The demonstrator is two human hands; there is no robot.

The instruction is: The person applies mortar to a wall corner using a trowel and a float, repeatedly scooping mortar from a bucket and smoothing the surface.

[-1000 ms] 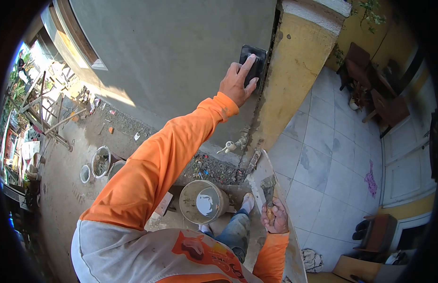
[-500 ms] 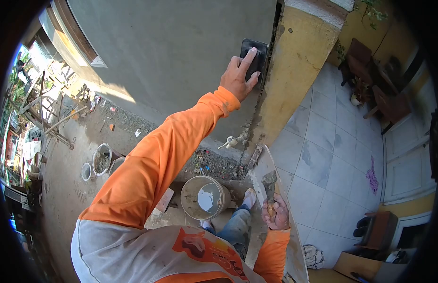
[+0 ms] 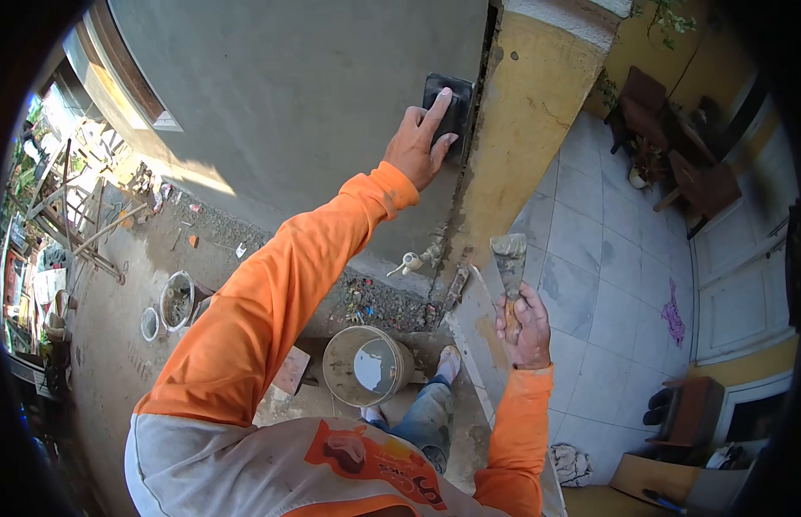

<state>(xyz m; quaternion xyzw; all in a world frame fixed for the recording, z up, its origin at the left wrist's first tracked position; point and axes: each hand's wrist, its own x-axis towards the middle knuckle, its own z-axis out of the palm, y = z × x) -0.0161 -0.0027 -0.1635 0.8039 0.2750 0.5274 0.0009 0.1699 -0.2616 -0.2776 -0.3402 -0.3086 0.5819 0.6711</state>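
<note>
My left hand [image 3: 417,146] is closed on a black plastering float [image 3: 445,108], which lies against the grey plastered wall [image 3: 314,95] beside its right-hand edge. Below it, a tap [image 3: 407,264] sticks out low on the wall. In my right hand [image 3: 528,327] is a putty knife [image 3: 510,263] by its wooden handle, blade pointing up with grey mortar at the tip. Behind and below that hand stands a long board [image 3: 476,320] with a smear on it. A bucket [image 3: 393,379] holding a pale liquid stands on the ground between my arms, near my feet.
A yellow pillar [image 3: 529,129] adjoins the plastered wall. Pale floor tiles [image 3: 581,258] lie to the right, with chairs [image 3: 702,185] and a plant pot farther off. Smaller buckets [image 3: 178,302] stand at left, near rubble [image 3: 374,302] along the wall's foot and wooden trestles [image 3: 73,198].
My right hand has raised the putty knife up and to the right, away from the board. The float stays against the wall near the same edge; the whole view has shifted slightly.
</note>
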